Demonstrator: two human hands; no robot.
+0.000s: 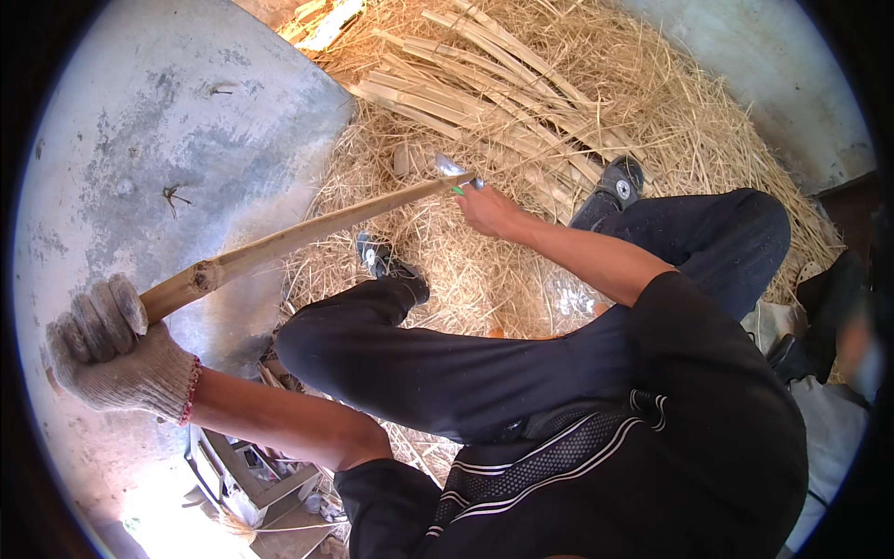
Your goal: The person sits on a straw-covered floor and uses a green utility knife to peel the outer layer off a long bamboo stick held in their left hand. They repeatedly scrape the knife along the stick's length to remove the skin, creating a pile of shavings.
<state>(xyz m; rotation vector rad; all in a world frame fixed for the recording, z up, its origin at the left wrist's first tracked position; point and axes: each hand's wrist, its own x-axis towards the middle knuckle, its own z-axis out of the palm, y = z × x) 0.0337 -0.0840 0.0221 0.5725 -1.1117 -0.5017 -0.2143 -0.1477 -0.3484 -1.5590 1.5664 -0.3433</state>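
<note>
My left hand [126, 359], in a dirty knitted work glove, is wrapped around the lower left end of a long split bamboo pole [307, 231]. A dark node ring shows on the pole a little beyond the glove. The bamboo slants up to the right, over the space between my legs. At its far end my bare right hand [487, 211] is closed on a knife [449, 166]; a bit of green shows by the fingers. The metal blade lies against the bamboo tip. My fingers hide most of the knife's handle.
Long bamboo strips [484, 79] lie in a bundle on a heap of straw-like shavings [447, 279] around my shoes. A worn grey-white wall [214, 140] stands close on the left. A wooden frame [251, 475] with clutter sits at lower left. Something dark and blurred appears at the right edge.
</note>
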